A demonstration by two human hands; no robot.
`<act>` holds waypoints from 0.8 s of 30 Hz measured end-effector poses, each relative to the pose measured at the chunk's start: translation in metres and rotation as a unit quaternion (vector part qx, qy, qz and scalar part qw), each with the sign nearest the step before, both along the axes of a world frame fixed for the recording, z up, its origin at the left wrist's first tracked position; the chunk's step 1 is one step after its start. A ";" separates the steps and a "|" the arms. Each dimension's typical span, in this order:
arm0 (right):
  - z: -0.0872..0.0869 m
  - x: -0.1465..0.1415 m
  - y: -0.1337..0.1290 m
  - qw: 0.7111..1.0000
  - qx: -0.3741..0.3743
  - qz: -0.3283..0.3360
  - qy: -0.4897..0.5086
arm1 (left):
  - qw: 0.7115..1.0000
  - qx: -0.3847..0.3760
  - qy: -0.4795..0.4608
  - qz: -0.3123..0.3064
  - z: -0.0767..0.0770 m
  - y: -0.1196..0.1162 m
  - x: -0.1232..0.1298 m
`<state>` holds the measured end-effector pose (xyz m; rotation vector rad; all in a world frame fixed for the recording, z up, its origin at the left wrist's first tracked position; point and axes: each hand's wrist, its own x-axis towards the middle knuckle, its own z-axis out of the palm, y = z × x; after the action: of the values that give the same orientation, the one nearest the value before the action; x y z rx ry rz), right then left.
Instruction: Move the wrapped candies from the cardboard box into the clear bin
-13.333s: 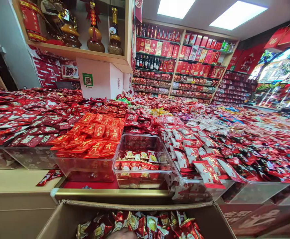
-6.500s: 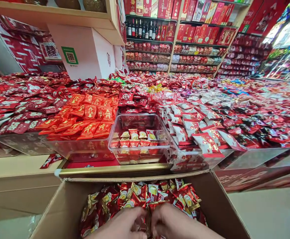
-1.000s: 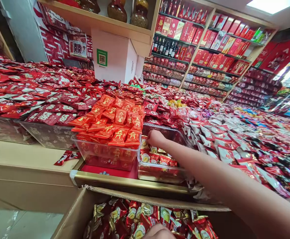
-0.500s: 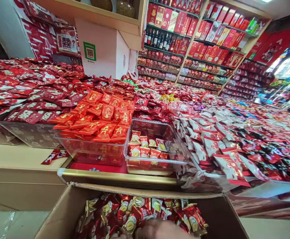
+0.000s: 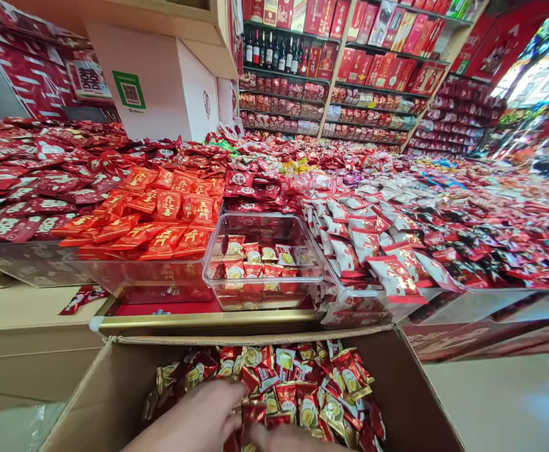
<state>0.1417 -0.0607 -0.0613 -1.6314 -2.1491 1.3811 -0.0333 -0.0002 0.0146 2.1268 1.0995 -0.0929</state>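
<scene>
An open cardboard box [image 5: 409, 383] at the bottom centre holds many red and gold candy packets [image 5: 345, 373]. My left hand [image 5: 208, 405] reaches into it, fingers bent down among the packets. My right hand [image 5: 286, 438] is at the bottom edge, blurred and partly cut off, beside the left one and touching packets. The fingertips of both hands are hidden or smeared. Beyond the box, a clear plastic bin [image 5: 260, 292] has a few rows of the same kind of packets [image 5: 250, 270] in its lower part.
Left of the clear bin stands a bin heaped with orange-red packets [image 5: 166, 216]. White and red packets [image 5: 350, 254] fill bins on the right. Two loose packets [image 5: 80, 298] lie on the left ledge. Shelves with bottles [image 5: 269, 51] and red boxes stand behind.
The view has shifted, so the counter sits further left and higher. My left hand and forearm now show plainly in the box, and packets near the hands have moved.
</scene>
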 end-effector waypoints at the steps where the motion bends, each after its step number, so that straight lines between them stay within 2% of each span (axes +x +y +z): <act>1: 0.009 0.002 0.003 1.000 -0.012 0.013 0.010 | 1.000 -0.007 -0.009 0.013 0.001 0.002 0.001; 2: 0.020 0.004 0.007 0.999 -0.016 0.005 0.033 | 0.999 -0.021 -0.026 0.025 0.002 0.003 0.003; 4: 0.040 0.010 0.016 0.986 -0.010 -0.087 0.144 | 0.990 -0.087 -0.097 0.049 0.003 0.003 0.009; 5: 0.049 0.012 0.019 0.965 -0.012 -0.148 0.214 | 0.977 -0.141 -0.151 0.059 0.004 0.001 0.013; 7: 0.062 0.017 0.025 0.909 -0.034 -0.252 0.331 | 0.931 -0.255 -0.248 0.079 0.005 -0.002 0.022; 9: 0.068 0.019 0.027 0.863 -0.057 -0.310 0.395 | 0.894 -0.325 -0.286 0.116 0.006 -0.004 0.028; 12: 0.070 0.020 0.025 0.844 -0.093 -0.302 0.433 | 0.880 -0.335 -0.289 0.172 0.007 -0.005 0.033; 15: 0.069 0.020 0.025 0.836 -0.128 -0.277 0.456 | 0.872 -0.323 -0.310 0.197 0.008 -0.006 0.034; 18: 0.070 0.020 0.025 0.819 -0.119 -0.314 0.465 | 0.845 -0.355 -0.332 0.223 0.009 -0.009 0.034; 20: 0.072 0.019 0.026 0.815 -0.105 -0.328 0.466 | 0.837 -0.368 -0.336 0.225 0.010 -0.011 0.034; 22: 0.074 0.020 0.025 0.829 -0.089 -0.318 0.452 | 0.860 -0.328 -0.332 0.207 0.011 -0.010 0.034; 24: 0.075 0.023 0.024 0.865 -0.022 -0.278 0.416 | 0.896 -0.250 -0.324 0.173 0.013 -0.007 0.031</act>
<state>0.1643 -0.0371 0.0135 -1.1682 -1.0607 1.5215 -0.0021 -0.0070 0.0277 1.3204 0.8959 0.4300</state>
